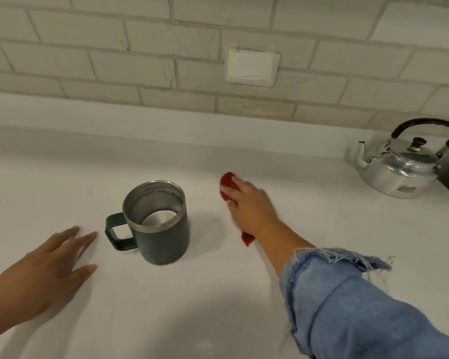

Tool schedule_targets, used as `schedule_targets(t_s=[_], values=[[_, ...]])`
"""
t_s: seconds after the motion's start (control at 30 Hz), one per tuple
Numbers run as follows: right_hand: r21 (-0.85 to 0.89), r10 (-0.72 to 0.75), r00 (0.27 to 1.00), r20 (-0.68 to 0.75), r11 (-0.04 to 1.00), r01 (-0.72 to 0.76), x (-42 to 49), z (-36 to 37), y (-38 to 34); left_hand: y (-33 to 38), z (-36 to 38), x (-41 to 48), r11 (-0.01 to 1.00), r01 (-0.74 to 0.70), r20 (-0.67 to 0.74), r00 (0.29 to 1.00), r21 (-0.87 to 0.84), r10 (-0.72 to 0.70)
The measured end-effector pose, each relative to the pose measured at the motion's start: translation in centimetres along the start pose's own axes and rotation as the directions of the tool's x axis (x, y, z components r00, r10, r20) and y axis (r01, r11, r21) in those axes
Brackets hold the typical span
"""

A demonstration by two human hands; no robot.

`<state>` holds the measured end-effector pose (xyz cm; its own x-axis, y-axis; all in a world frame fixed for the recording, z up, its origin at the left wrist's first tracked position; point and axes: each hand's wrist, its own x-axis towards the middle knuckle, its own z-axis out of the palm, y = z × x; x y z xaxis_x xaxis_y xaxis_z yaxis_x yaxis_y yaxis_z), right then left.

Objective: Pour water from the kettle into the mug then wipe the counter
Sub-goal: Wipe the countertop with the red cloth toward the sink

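Observation:
A dark green mug (161, 239) with a steel rim stands on the white counter (166, 307), its handle turned left; water shows inside. My right hand (249, 206) presses a red cloth (227, 185) flat on the counter just right of the mug; the cloth shows beyond my fingertips and under my wrist. My left hand (49, 270) rests palm down on the counter left of the mug's handle, fingers spread, holding nothing. A silver kettle (399, 169) with a black handle sits upright at the far right, near the wall.
A white brick wall (166, 47) runs along the back of the counter, with a covered white outlet plate (252, 67) on it. The counter's right edge falls away just past the kettle. My blue denim sleeve (360, 307) crosses the lower right.

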<state>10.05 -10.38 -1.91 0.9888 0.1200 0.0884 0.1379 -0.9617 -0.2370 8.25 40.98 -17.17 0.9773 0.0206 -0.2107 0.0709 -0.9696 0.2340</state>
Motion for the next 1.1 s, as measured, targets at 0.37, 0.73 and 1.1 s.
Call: schedule_targets(t_s=[0.37, 0.73, 1.1], values=[[-0.143, 0.717, 0.684, -0.138, 0.668, -0.730, 4.3, -4.2, 17.8, 7.5, -4.7, -6.1, 0.995, -0.094, -0.026, 0.995, 0.019, 0.094], [0.103, -0.376, 0.923, 0.080, 0.924, 0.368, 6.8, 1.5, 0.2, 15.9, -10.8, -10.7, 0.997, -0.072, -0.004, 0.997, 0.009, 0.072], [0.158, -0.393, 0.913, 0.112, 0.914, 0.374, -11.2, -0.7, -0.9, 16.3, -11.0, -10.5, 0.996, -0.068, 0.013, 0.998, 0.052, 0.067]])
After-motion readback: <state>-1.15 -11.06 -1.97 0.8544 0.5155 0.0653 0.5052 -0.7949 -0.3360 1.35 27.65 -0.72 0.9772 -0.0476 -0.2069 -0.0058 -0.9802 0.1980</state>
